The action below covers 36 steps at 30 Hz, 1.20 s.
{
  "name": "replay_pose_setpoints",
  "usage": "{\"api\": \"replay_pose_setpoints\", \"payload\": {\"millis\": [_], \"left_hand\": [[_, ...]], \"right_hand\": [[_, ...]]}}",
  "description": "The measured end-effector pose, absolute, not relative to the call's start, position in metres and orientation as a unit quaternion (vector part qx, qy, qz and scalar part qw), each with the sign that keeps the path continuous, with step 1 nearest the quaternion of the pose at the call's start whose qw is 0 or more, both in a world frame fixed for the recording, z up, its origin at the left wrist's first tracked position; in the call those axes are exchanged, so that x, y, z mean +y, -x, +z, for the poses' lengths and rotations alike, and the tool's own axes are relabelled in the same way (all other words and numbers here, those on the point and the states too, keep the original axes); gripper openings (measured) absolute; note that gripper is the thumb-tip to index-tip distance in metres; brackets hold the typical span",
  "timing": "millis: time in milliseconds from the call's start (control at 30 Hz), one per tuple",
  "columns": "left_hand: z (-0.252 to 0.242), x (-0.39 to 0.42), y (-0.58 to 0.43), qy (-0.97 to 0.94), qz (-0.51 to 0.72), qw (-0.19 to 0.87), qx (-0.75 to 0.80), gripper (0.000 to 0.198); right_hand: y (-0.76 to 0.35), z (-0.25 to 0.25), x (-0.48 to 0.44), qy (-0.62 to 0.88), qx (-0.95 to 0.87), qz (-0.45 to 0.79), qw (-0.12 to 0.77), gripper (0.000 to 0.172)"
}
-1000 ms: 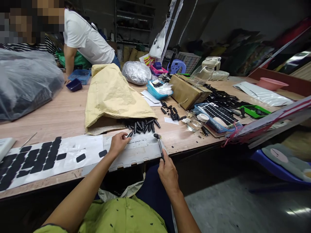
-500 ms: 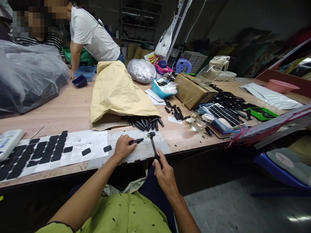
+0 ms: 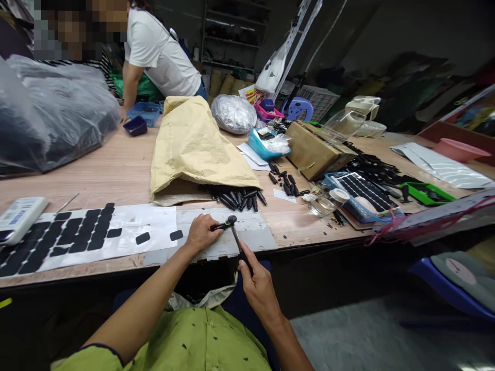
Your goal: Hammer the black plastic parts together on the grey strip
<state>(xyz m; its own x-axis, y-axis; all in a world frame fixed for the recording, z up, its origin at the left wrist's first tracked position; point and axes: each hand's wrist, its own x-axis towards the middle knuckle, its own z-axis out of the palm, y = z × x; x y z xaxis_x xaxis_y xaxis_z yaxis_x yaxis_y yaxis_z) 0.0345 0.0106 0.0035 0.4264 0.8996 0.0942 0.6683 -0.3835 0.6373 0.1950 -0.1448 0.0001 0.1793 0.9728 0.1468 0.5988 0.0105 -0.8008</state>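
My left hand (image 3: 201, 233) rests on a grey board (image 3: 255, 231) at the table's front edge, its fingers closed on a slim black pen-like part (image 3: 218, 226). My right hand (image 3: 258, 282) grips a small hammer (image 3: 235, 236) by its dark handle. The hammer's head is at the right end of the black part; whether they touch, I cannot tell. Just beyond, several similar black parts (image 3: 240, 199) spill from the mouth of a yellow paper sack (image 3: 201, 144). Left of the board, dark rounded stickers (image 3: 91, 226) sit on a white sheet (image 3: 127, 219).
A white device (image 3: 23, 219) lies at the left, near a big plastic bag (image 3: 58, 113). To the right are more black parts (image 3: 286, 184), a cardboard box (image 3: 309, 149), a blue basket (image 3: 361, 201) and a green tray (image 3: 427, 194). A person in a white shirt (image 3: 160, 49) leans over the table's far side.
The hammer's head has moved left and down to the end of the black part. My left hand keeps its hold. The whole view has shifted slightly.
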Motion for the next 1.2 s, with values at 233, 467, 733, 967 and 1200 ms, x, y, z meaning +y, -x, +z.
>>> {"api": "replay_pose_setpoints", "payload": {"millis": [233, 467, 733, 967, 1200], "left_hand": [[0.004, 0.011, -0.033, -0.810, 0.211, 0.266, 0.479, 0.013], [0.001, 0.010, -0.033, -0.797, 0.241, 0.272, 0.482, 0.017], [0.002, 0.010, -0.032, -0.802, 0.234, 0.274, 0.476, 0.016], [0.010, 0.006, -0.026, -0.829, 0.198, 0.285, 0.439, 0.018], [0.013, -0.036, 0.011, -0.880, 0.119, 0.313, 0.338, 0.021]], "right_hand": [[-0.186, 0.007, -0.147, 0.650, -0.615, 0.263, 0.361, 0.048], [-0.200, 0.005, -0.143, 0.708, -0.550, 0.237, 0.375, 0.051], [-0.229, 0.001, -0.140, 0.862, -0.442, 0.130, 0.213, 0.053], [-0.221, 0.008, -0.137, 0.882, -0.431, 0.123, 0.149, 0.051], [-0.218, 0.007, -0.136, 0.886, -0.426, 0.115, 0.141, 0.051]]}}
